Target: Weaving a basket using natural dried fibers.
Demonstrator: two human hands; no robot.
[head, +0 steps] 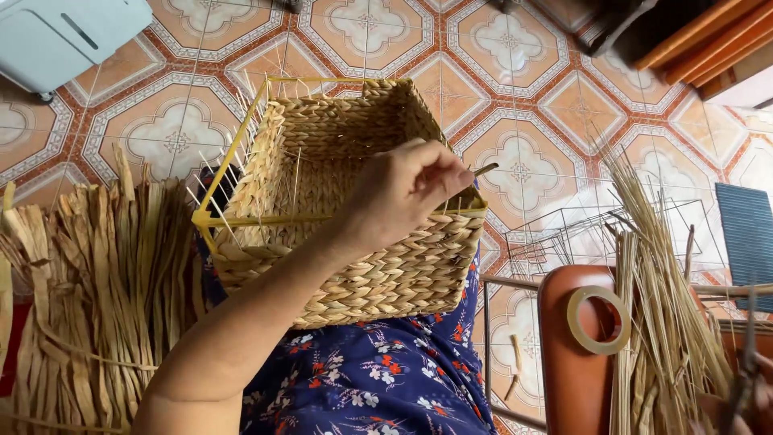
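Observation:
A woven straw basket (pixel 354 266) on a yellow wire frame (pixel 211 216) rests tilted on my lap, over a blue floral dress (pixel 378 379). My left hand (pixel 403 189) reaches over the basket's near rim, fingers pinched shut on a thin straw strand (pixel 485 168) at the right edge. Bare straw ends stick up along the unwoven left side. At the bottom right corner a blurred shape that may be my right hand (pixel 757 391) shows beside a dark tool; its grip is unclear.
A pile of flat dried leaves (pixel 97 274) lies at left. A bundle of thin straw stalks (pixel 660 314) leans over an orange stool (pixel 568 362) with a tape ring (pixel 597 320). Bare wire frames (pixel 580 238) stand on the patterned tile floor.

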